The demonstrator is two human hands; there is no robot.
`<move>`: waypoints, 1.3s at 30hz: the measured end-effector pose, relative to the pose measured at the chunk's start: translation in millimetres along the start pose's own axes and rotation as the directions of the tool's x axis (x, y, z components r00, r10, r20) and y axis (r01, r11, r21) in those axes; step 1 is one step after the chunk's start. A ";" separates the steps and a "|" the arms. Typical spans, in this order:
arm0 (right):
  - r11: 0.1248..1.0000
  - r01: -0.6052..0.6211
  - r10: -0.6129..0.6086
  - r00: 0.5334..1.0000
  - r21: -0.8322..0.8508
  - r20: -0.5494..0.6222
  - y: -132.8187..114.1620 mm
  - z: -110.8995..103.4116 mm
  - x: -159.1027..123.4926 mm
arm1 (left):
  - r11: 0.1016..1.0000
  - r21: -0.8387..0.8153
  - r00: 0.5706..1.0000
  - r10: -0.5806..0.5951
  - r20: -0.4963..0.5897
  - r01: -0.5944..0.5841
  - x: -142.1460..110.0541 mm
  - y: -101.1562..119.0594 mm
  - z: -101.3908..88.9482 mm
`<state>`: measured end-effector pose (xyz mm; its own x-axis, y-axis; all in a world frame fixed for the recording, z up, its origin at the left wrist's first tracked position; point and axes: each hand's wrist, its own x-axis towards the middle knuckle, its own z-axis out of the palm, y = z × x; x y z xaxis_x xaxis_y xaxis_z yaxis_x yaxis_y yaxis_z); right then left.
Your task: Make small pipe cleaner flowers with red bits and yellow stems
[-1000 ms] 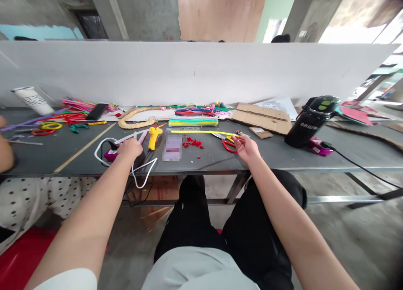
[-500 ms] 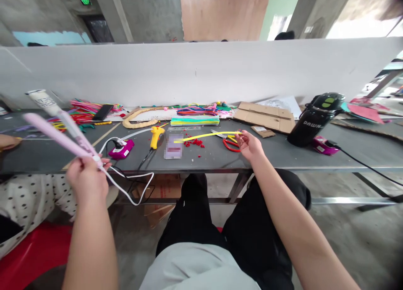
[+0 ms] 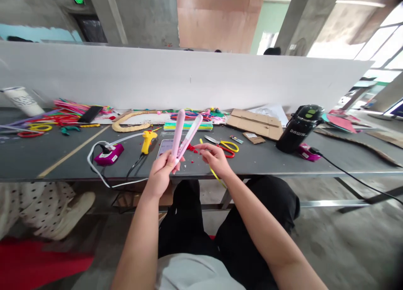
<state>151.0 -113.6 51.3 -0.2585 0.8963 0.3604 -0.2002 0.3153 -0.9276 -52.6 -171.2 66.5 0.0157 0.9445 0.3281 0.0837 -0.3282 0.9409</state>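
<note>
Pink V-shaped straightener (image 3: 178, 134) now ctr.

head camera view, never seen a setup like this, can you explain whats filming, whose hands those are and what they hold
There is no machine here. A person wears a camera on their head, looking forward and down, so you see their own two arms reaching over the table.

The left hand grips a pink tool with its two arms spread apart, perhaps a hair straightener. The right hand holds a thin yellow strip.

On the table, a phone lies partly hidden behind the tool, with a glue gun to its left. Open scissors lie beyond the right hand, and a black bottle stands further right, near some cardboard.
</note>
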 end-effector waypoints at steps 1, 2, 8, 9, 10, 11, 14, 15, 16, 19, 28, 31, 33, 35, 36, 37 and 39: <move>1.000 -0.018 0.018 0.999 0.019 0.030 0.6 7.6 -0.5 | 1.000 0.001 1.000 -0.016 0.019 0.016 0.6 -2.4 5.3; 0.999 -0.029 0.028 0.998 0.027 0.049 0.7 13.2 -1.5 | 0.999 0.003 0.999 -0.033 0.033 0.033 -0.2 -4.4 9.8; 0.998 -0.058 0.058 0.998 -0.025 -0.015 1.7 18.8 -13.4 | 0.992 0.043 0.989 -0.118 0.087 0.115 -10.4 -15.0 23.0; 0.996 -0.083 0.083 0.996 -0.023 -0.029 3.4 17.2 -14.1 | 0.991 0.062 0.989 -0.121 0.086 0.115 -8.8 -15.9 24.0; 0.995 -0.103 0.102 0.994 -0.019 -0.047 5.6 15.2 -13.9 | 0.989 0.089 0.988 -0.122 0.092 0.114 -5.2 -16.2 25.2; 0.993 -0.113 0.111 0.991 -0.020 -0.071 8.1 12.8 -12.7 | 0.986 0.120 0.987 -0.125 0.100 0.112 0.2 -16.0 26.7; 0.994 -0.103 0.094 0.983 -0.048 -0.156 15.8 3.9 -4.7 | 0.971 0.206 0.980 -0.153 0.128 0.124 23.4 -13.5 34.6; 0.994 -0.095 0.084 0.981 -0.053 -0.174 17.8 0.7 -1.4 | 0.964 0.231 0.976 -0.167 0.142 0.131 31.1 -13.0 38.6; 0.995 -0.089 0.077 0.979 -0.054 -0.186 19.5 -2.3 1.5 | 0.960 0.246 0.977 -0.166 0.131 0.131 37.3 -12.9 43.1; 0.994 -0.087 0.073 0.976 -0.064 -0.204 22.8 -8.9 6.5 | 0.964 0.228 0.983 -0.159 0.088 0.136 43.9 -17.3 56.8; 0.947 -0.122 0.041 0.963 -0.296 -0.265 30.5 -7.0 0.4 | 0.976 0.174 0.991 -0.135 0.022 0.129 22.2 -35.4 66.3; 0.957 -0.123 0.056 0.967 -0.264 -0.247 31.1 -9.9 1.3 | 0.978 0.157 0.990 -0.140 0.012 0.136 23.2 -35.7 65.0; 0.973 -0.140 0.107 0.978 -0.186 -0.179 29.7 -15.4 2.8 | 0.979 0.097 0.984 -0.177 -0.016 0.177 24.8 -36.8 63.9; 0.988 -0.136 0.125 0.982 -0.071 -0.140 26.6 -23.0 4.5 | 0.976 0.002 0.973 -0.218 -0.071 0.219 26.7 -38.8 62.4; 0.993 -0.117 0.114 0.983 -0.010 -0.145 24.4 -27.1 5.1 | 0.971 -0.054 0.966 -0.239 -0.102 0.235 27.8 -40.1 61.5; 0.995 -0.089 0.096 0.983 0.053 -0.154 21.9 -31.1 5.4 | 0.963 -0.108 0.957 -0.259 -0.130 0.246 28.8 -41.7 60.6; 0.989 -0.054 0.076 0.984 0.138 -0.158 16.6 -37.8 4.9 | 0.947 -0.193 0.943 -0.288 -0.164 0.256 30.4 -45.7 58.6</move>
<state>182.1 -92.2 34.0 -0.1204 0.9557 0.2685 -0.3147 0.2198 -0.9234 2.5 -126.7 28.5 -0.1722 0.9837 0.0519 -0.1085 -0.0713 0.9915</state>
